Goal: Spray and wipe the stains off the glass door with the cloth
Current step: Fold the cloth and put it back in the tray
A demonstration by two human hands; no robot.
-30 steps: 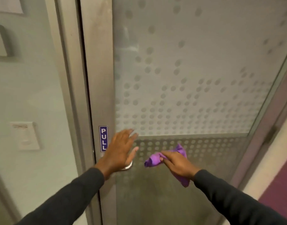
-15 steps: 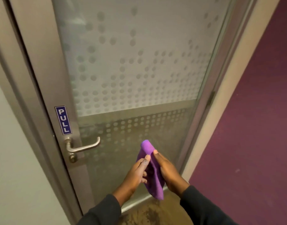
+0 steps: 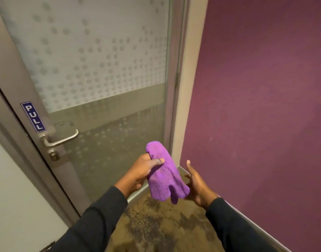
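The glass door [image 3: 101, 60] fills the upper left, its pane frosted with a pattern of grey dots. A purple cloth [image 3: 165, 175] hangs folded in front of the door's lower right corner, away from the glass. My left hand [image 3: 143, 170] grips the cloth near its top between thumb and fingers. My right hand [image 3: 197, 182] is just to the right of the cloth with its fingers spread, and its palm is against the cloth's lower edge. No spray bottle is in view.
A metal lever handle [image 3: 61, 140] and a keyhole sit on the door's left stile under a blue PULL sign [image 3: 34, 116]. A dark purple wall [image 3: 265, 106] runs along the right. Mottled brown carpet [image 3: 165, 230] covers the floor below.
The view has swung right and down from the handle area. My left hand left the handle and took hold of the cloth. My right hand released its grip and opened beside it.
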